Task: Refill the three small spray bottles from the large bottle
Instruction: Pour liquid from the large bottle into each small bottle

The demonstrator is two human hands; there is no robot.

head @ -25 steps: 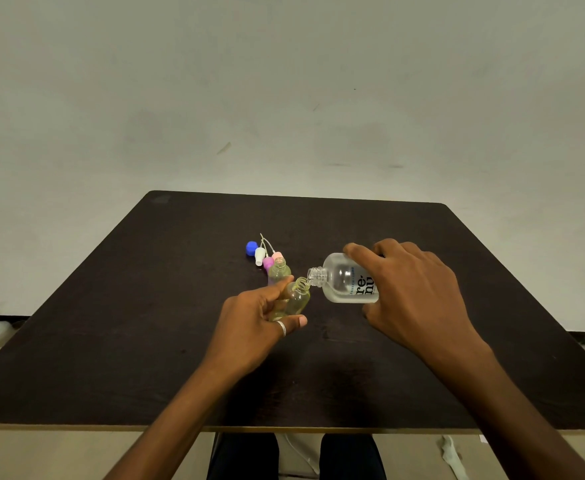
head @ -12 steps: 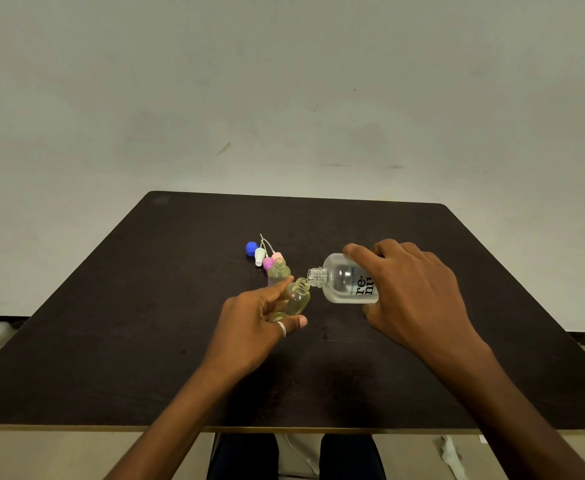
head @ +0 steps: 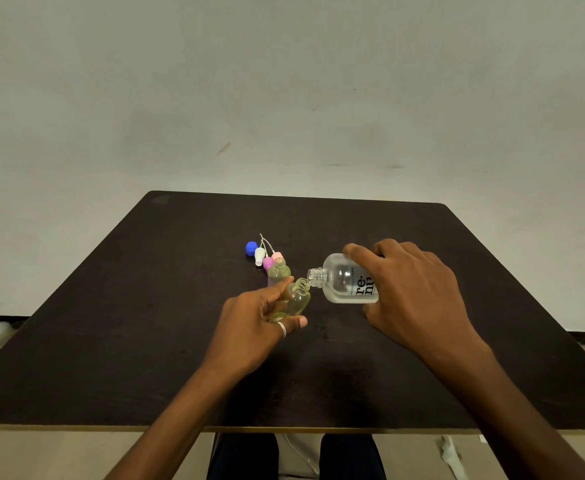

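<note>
Pouring at a dark table point(head: 145, 341), we hold two bottles mouth to mouth near its middle. Farthest left of the held small bottle lies a blue cap point(head: 251, 248), and just right of that a white spray top point(head: 259, 256) with its thin tube trailing away from us, then a purple cap point(head: 268, 262) and a pink one point(head: 277, 255), all bunched together on the tabletop behind and left of the small bottle. A second small bottle point(head: 279, 272), uncapped and tinted yellow-green, stands upright just behind the held one; a third we cannot make out clearly. Our left hand point(head: 253, 327), a ring on one finger, is clamped round the held small bottle point(head: 298, 299), thumb above and fingers beneath, tilting its open neck to the right. Immediately right of it, the large bottle point(head: 344, 280), clear with dark lettering, lies nearly on its side in the air, its threaded neck touching the small bottle's mouth. Our right hand point(head: 412, 292) is closed over the large bottle from above and behind, fingers wrapped across its body.
</note>
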